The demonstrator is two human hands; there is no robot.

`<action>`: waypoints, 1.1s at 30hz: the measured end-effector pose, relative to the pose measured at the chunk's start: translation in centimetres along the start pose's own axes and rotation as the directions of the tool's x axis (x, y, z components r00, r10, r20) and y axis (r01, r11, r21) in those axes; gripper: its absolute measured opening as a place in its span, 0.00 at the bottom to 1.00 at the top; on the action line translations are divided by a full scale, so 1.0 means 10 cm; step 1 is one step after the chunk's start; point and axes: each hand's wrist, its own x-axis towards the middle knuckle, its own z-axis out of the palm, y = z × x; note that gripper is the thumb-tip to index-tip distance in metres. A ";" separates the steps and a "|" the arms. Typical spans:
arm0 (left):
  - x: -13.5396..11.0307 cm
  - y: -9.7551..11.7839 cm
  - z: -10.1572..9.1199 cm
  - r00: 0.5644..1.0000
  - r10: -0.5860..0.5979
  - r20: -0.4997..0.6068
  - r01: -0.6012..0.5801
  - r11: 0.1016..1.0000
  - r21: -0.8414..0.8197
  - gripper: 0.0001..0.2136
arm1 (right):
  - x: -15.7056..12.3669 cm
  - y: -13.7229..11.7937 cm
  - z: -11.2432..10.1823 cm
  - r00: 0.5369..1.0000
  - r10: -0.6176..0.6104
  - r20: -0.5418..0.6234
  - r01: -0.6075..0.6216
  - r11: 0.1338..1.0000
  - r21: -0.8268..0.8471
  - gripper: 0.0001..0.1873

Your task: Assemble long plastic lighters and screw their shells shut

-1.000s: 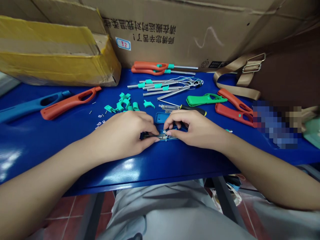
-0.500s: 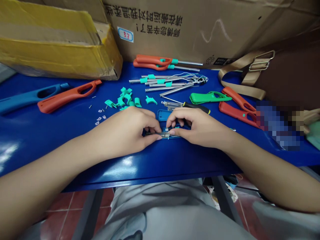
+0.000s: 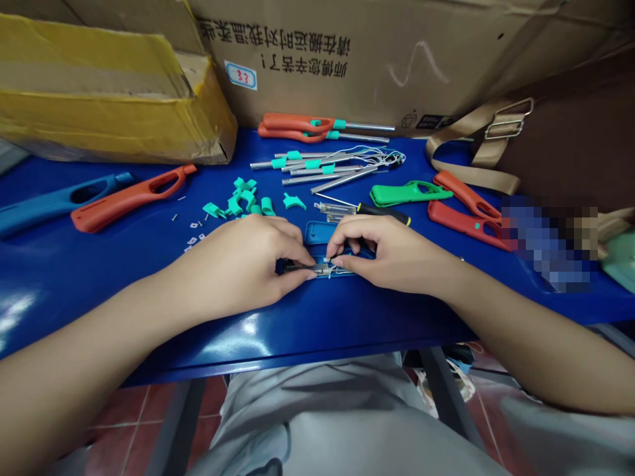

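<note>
My left hand [image 3: 262,254] is closed, thumb and fingers pinching a clear lighter fuel tank [image 3: 321,269] that lies along a blue lighter shell half [image 3: 322,260]. Much of the tank is covered by these fingers. On the other side, my right hand [image 3: 384,254] has its fingertips pressed at the tank's right end, by a thin white wire [image 3: 338,270]; what exactly they grip is hidden. Just behind the hands rests another blue shell piece [image 3: 320,232]. Further clear tanks [image 3: 340,211] and a screwdriver with a black and yellow handle [image 3: 384,213] lie beyond it.
Turquoise plastic clips [image 3: 243,196], small screws and white bits are scattered at left. Metal lighter tubes [image 3: 322,168] with wires and assembled orange lighters [image 3: 297,124] lie at the back. Coloured handle shells [image 3: 411,192] flank both sides. Cardboard boxes [image 3: 297,53] stand behind.
The view has shifted slightly, so the table's things appear a little further left. Both hands stay at the blue shell, the right fingertips slightly closer to the tank's end.
</note>
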 end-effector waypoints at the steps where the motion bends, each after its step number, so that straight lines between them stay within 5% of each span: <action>1: 0.00 0.00 0.00 1.000 0.000 -0.002 0.000 1.000 -0.005 0.08 | 0.00 0.00 -0.01 1.000 0.002 0.004 -0.002 1.000 0.002 0.07; 28: -0.01 0.01 0.10 0.998 0.038 -0.053 -0.034 0.998 0.060 0.08 | -0.01 -0.03 -0.09 0.998 0.004 0.064 -0.002 0.999 -0.032 0.10; 33: -0.01 0.01 0.11 0.997 0.038 -0.062 -0.034 0.998 0.055 0.06 | -0.03 -0.03 -0.12 0.991 -0.091 0.094 0.099 0.992 -0.084 0.09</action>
